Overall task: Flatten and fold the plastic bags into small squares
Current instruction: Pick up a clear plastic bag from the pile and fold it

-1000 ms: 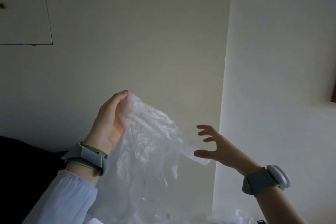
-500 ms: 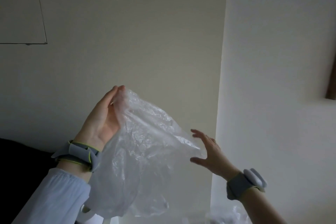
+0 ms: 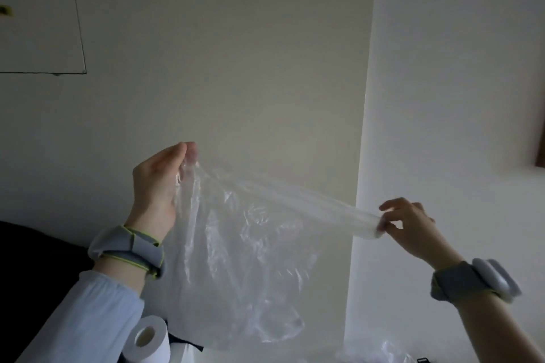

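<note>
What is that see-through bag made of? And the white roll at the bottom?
The bag looks like thin, clear plastic film: the wall shows through it, and its wrinkles catch shiny glints. The roll looks like soft, matte white paper wound around a hollow core, probably tissue, though its bottom is cut off by the picture's edge.

Paper roll (image 3: 150, 339) and crumpled plastic (image 3: 380, 355) below; surface unseen.
</note>
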The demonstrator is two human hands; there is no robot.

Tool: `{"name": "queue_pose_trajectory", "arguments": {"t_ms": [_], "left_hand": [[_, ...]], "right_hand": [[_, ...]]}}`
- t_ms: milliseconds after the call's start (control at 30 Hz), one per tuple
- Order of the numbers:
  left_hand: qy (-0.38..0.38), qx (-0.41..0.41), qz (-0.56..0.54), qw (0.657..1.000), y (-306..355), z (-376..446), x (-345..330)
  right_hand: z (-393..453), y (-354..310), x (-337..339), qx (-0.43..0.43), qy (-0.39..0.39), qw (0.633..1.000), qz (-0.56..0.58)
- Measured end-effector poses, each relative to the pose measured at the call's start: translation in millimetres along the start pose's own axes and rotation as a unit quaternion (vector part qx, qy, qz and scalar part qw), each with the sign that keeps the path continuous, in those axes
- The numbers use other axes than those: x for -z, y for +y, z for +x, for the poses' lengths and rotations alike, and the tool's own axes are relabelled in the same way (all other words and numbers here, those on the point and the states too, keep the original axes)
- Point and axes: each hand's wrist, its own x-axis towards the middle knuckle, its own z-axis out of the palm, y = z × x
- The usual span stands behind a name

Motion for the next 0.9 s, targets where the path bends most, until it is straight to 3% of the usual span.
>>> {"name": "queue_pose_trajectory", "arguments": {"t_ms": [67, 100, 200, 233, 300, 400, 500, 667, 900], "left_hand": [[-0.033, -0.020, 0.025, 0.999, 4, -2, -2], [-0.051, -0.030, 0.036, 0.998, 5, -5, -5], [-0.121, -0.071, 0.079, 0.987, 8, -14, -20], [-0.156, -0.090, 0.106, 0.978, 11, -18, -26], [-0.229, -0.129, 0.160, 0.952, 12, -26, -40], [-0.282, -0.192, 0.236, 0.910, 11, -34, -50], [-0.296, -0.236, 0.293, 0.878, 8, -40, -51], [-0.272, -0.272, 0.330, 0.862, 10, -26, -44], [-0.266, -0.299, 0.371, 0.838, 9, -11, -45]], "right_hand": [[-4, 7, 14, -0.064, -0.070, 0.995, -0.039], [-5, 4, 21, -0.070, -0.069, 0.994, -0.041], [-6, -34, 39, 0.055, 0.048, 0.992, 0.102], [-9, -60, 44, 0.095, 0.025, 0.979, 0.176], [-15, -109, 44, 0.127, -0.098, 0.945, 0.287], [-9, -155, 20, 0.167, -0.151, 0.933, 0.280], [-3, -165, 11, 0.164, -0.143, 0.923, 0.317], [-5, -135, 6, 0.180, -0.260, 0.902, 0.295], [-22, -87, -13, 0.150, -0.358, 0.897, 0.213]]}}
